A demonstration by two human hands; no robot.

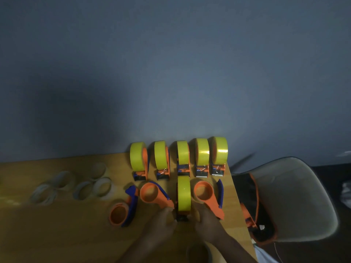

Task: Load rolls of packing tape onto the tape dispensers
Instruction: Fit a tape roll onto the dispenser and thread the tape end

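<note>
Wooden table (76, 234): both hands grip yellow-roll dispenser (183, 194); left hand (161, 223), right hand (207, 223).

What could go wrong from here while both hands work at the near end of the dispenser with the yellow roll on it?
1. Both hands, left hand and right hand, crowd the loaded dispenser where the cutter likely sits; the near end is hidden, so fingers may meet the blade.
2. The empty dispenser lies close by the table edge; a nudge from the right hand might push it off.
</note>
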